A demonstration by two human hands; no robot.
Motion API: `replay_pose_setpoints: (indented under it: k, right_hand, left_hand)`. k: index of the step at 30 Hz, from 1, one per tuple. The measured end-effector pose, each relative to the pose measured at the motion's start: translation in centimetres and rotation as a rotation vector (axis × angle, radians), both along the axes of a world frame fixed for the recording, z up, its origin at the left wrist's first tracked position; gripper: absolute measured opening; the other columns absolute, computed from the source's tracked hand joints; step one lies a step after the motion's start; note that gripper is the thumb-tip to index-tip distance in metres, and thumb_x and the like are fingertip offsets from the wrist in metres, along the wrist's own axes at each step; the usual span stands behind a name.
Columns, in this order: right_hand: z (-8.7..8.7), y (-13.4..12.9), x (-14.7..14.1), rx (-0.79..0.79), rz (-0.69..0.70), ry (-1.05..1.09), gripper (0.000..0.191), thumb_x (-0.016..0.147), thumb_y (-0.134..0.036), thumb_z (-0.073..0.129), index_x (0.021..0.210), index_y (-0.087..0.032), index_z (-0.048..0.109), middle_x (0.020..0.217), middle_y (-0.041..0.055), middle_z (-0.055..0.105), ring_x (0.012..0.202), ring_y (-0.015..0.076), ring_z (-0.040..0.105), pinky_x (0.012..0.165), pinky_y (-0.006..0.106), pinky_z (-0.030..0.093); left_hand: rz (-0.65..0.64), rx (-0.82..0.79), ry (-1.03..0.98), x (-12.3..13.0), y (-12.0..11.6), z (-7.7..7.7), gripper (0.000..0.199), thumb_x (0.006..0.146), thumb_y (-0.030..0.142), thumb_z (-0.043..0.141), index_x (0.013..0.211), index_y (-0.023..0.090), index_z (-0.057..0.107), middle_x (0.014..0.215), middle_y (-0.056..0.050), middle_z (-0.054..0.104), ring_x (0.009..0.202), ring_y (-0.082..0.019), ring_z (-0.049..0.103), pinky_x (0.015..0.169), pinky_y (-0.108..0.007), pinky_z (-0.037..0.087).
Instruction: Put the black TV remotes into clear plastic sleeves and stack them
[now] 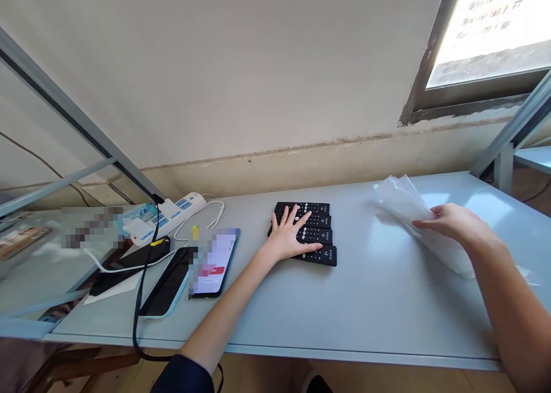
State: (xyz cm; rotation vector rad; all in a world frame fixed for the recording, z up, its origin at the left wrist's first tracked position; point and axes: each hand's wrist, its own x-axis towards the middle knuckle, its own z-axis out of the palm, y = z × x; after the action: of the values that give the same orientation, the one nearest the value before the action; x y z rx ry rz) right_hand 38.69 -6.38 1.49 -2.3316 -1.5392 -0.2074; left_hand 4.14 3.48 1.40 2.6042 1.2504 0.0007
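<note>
Several black remote controls lie side by side, stacked front to back, near the middle of the table. My left hand rests on them with its fingers spread, covering their left parts. On the right, my right hand pinches a clear plastic bag between thumb and fingers. The bag is crumpled and lies along the tabletop, stretching from beyond the hand to beneath the wrist. Part of it is hidden by my right hand and forearm.
At the left of the grey table lie two phones, one with a lit screen and one dark. Behind them are a white power strip and cables. Metal frame posts stand at both ends; a wall runs along the back.
</note>
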Motion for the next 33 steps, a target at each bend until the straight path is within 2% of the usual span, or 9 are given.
replay_pose_setpoints:
  k: [1, 2, 7, 13, 17, 22, 28, 31, 33]
  right_hand:
    - [0.9, -0.2, -1.1, -0.096, -0.192, 0.167, 0.030, 0.068, -0.051, 0.057, 0.058, -0.023, 0.058, 0.052, 0.0092, 0.055, 0.054, 0.0260, 0.058, 0.052, 0.040, 0.045]
    - [1.9, -0.3, -2.1, -0.091, -0.242, 0.207, 0.026, 0.069, -0.048, 0.056, 0.061, -0.023, 0.059, 0.058, 0.0101, 0.058, 0.060, 0.0273, 0.059, 0.053, 0.039, 0.045]
    - [5.5, -0.7, -5.7, 0.291, -0.295, 0.355, 0.035, 0.080, -0.049, 0.040, 0.084, -0.020, 0.058, 0.083, 0.0142, 0.063, 0.083, 0.0294, 0.059, 0.066, 0.038, 0.047]
    - [5.6, -0.3, -6.9, 0.700, -0.188, 0.716, 0.042, 0.077, -0.057, 0.045, 0.086, -0.019, 0.057, 0.073, 0.0072, 0.058, 0.068, 0.0225, 0.056, 0.055, 0.033, 0.046]
    - [5.2, 0.1, -7.9, 0.808, -0.186, 0.877, 0.046, 0.063, -0.062, 0.056, 0.079, -0.019, 0.055, 0.068, 0.0019, 0.053, 0.063, 0.0168, 0.049, 0.052, 0.028, 0.042]
    - [5.1, 0.8, -8.5, 0.712, -0.119, 0.918, 0.051, 0.053, -0.064, 0.052, 0.076, -0.019, 0.053, 0.063, -0.0008, 0.051, 0.057, 0.0136, 0.045, 0.048, 0.025, 0.036]
    - [5.2, 0.9, -9.1, 0.587, -0.036, 0.921, 0.040, 0.053, -0.055, 0.048, 0.072, -0.021, 0.052, 0.063, 0.0002, 0.057, 0.058, 0.0156, 0.051, 0.049, 0.026, 0.040]
    - [4.4, 0.7, -10.9, 0.275, 0.188, 0.895, 0.039, 0.052, -0.054, 0.054, 0.073, -0.020, 0.057, 0.063, 0.0009, 0.060, 0.054, 0.0157, 0.051, 0.046, 0.025, 0.040]
    - [3.6, 0.6, -12.3, 0.034, 0.389, 0.815, 0.042, 0.057, -0.060, 0.055, 0.069, -0.019, 0.059, 0.062, 0.0026, 0.061, 0.056, 0.0168, 0.053, 0.048, 0.026, 0.042]
  left_hand:
    - [-0.015, -0.002, -0.002, 0.3, 0.0, 0.1, 0.090, 0.075, 0.072, 0.054, 0.148, 0.033, 0.021, 0.158, -0.005, 0.004, 0.143, -0.036, 0.000, 0.112, -0.062, 0.004]
    - [-0.033, -0.004, -0.006, 0.7, 0.0, 0.2, 0.088, 0.076, 0.072, 0.054, 0.148, 0.033, 0.021, 0.158, -0.005, 0.005, 0.143, -0.035, 0.000, 0.112, -0.062, 0.004]
    - [-0.182, -0.013, -0.034, 4.0, -0.4, 0.4, 0.087, 0.076, 0.072, 0.054, 0.147, 0.034, 0.022, 0.157, -0.006, 0.005, 0.144, -0.034, 0.000, 0.112, -0.062, 0.002]
    - [-0.440, 0.018, -0.094, 10.1, -0.9, 0.4, 0.072, 0.084, 0.064, 0.051, 0.145, 0.035, 0.027, 0.156, -0.007, 0.013, 0.143, -0.034, 0.007, 0.111, -0.063, 0.007]
    - [-0.565, 0.027, -0.074, 13.8, -0.9, 0.9, 0.071, 0.086, 0.062, 0.050, 0.146, 0.034, 0.025, 0.156, -0.007, 0.013, 0.143, -0.033, 0.007, 0.110, -0.064, 0.007]
    - [-0.540, 0.071, -0.072, 15.6, -1.2, 1.1, 0.069, 0.090, 0.059, 0.045, 0.147, 0.028, 0.024, 0.156, -0.008, 0.015, 0.144, -0.033, 0.007, 0.111, -0.064, 0.009]
    - [-0.257, 0.324, -0.328, 13.1, -2.5, -0.3, 0.085, 0.089, 0.058, 0.045, 0.148, 0.007, 0.012, 0.152, -0.020, 0.026, 0.143, -0.030, 0.017, 0.112, -0.057, 0.021]
    - [-0.193, 0.562, -0.389, 10.1, -2.7, -0.9, 0.082, 0.088, 0.050, 0.052, 0.148, 0.008, 0.016, 0.152, -0.023, 0.022, 0.143, -0.034, 0.015, 0.109, -0.056, 0.028]
    - [-0.305, 0.734, -0.350, 7.9, -2.5, -1.0, 0.055, 0.094, 0.034, 0.046, 0.145, 0.018, 0.031, 0.151, -0.017, 0.029, 0.142, -0.032, 0.020, 0.110, -0.053, 0.026]
